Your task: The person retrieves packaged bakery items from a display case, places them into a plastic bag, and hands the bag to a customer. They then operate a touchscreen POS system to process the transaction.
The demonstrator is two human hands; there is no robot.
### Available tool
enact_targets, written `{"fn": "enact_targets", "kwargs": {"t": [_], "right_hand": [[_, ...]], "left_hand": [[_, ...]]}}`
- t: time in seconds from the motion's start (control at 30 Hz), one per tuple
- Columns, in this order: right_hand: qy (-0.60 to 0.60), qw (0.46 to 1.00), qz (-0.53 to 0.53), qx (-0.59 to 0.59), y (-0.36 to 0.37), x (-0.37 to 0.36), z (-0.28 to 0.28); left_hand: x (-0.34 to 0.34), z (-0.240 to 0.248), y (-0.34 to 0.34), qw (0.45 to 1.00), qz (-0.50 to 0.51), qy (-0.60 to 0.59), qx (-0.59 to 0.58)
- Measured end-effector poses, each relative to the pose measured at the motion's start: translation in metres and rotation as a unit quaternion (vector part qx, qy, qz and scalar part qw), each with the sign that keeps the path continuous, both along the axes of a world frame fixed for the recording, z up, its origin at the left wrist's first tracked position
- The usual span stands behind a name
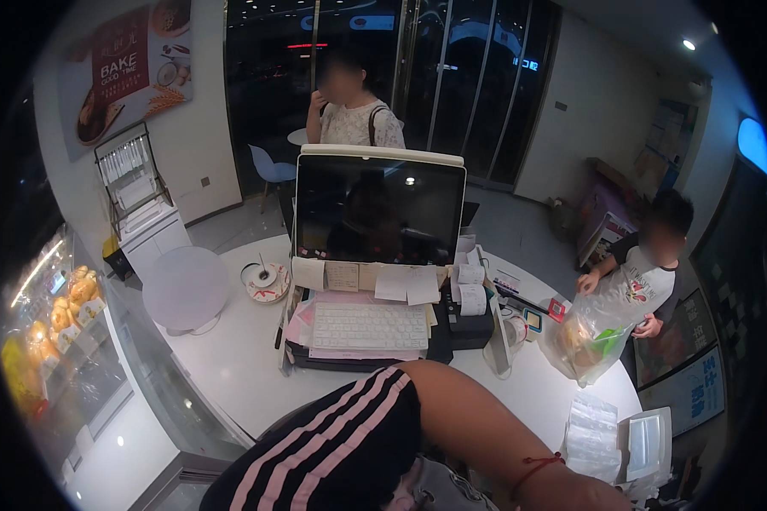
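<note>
White packaging [592, 433], thin and crinkled, lies at the right end of the counter [247, 366], beside a pale open-topped container [650, 444]; it is the item nearest the visible hand. The arm in a striped sleeve [324, 443] appears to be the left, crossing the body toward the right. Its left hand [598, 494] is cut off at the lower edge; finger opening and any held object cannot be determined. The right hand is out of frame, so its state cannot be told either. For good handling at this position, keep the wrist low, pinch thin material at one edge only, and separate a single layer before lifting; the stack looks light and would probably slide or crumple if pressed from the side. Steady the container separately, since it stands close to the counter's curved rim and could be tipped by the forearm. Observe clearances: the elbow lies just in front of the keyboard [371, 326], and a raised elbow could strike the keys or the monitor [379, 209] beyond. The receipt printer [469, 317] bounds the middle of the counter. Bare surface between it and the packaging offers the best path for the forearm. Farther along the right rim, a co-present person's hand [648, 326] is beside a clear bag [584, 349]; keep lateral sweeps short of it.
</note>
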State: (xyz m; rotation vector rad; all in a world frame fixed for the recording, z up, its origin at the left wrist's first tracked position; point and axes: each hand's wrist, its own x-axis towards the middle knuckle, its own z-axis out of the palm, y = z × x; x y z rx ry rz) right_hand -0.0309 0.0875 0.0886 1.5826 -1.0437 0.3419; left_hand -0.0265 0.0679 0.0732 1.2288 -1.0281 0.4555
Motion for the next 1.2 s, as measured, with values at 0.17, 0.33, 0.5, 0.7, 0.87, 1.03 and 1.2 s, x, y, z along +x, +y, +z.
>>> {"fn": "enact_targets", "kwargs": {"t": [0.17, 0.33, 0.5, 0.7, 0.87, 1.03, 1.2], "right_hand": [[-0.444, 0.156, -0.799, -0.376, 0.023, 0.205, -0.351], [-0.411, -0.116, -0.874, -0.232, -0.015, 0.372, -0.517], [-0.380, -0.054, -0.896, -0.223, -0.009, 0.391, -0.516], [-0.452, -0.145, -0.872, -0.119, -0.037, 0.356, -0.439], [-0.357, -0.023, -0.927, -0.109, -0.040, 0.355, -0.472], [-0.434, 0.176, -0.874, -0.131, -0.092, 0.265, -0.474], [-0.537, 0.410, -0.732, -0.087, -0.199, 0.131, -0.469]], "left_hand": [[-0.013, -0.051, 0.006, 0.978, 0.051, 0.194, 0.057], [-0.079, -0.171, 0.026, 0.780, 0.420, 0.452, 0.110], [-0.161, -0.311, -0.100, 0.132, 0.598, 0.754, 0.237], [-0.207, -0.350, -0.276, 0.154, 0.504, 0.843, 0.108], [-0.222, -0.224, -0.403, -0.122, 0.622, 0.772, 0.041], [-0.224, -0.201, -0.502, -0.203, 0.586, 0.782, -0.065], [-0.208, -0.248, -0.592, -0.077, 0.602, 0.781, -0.148]]}}
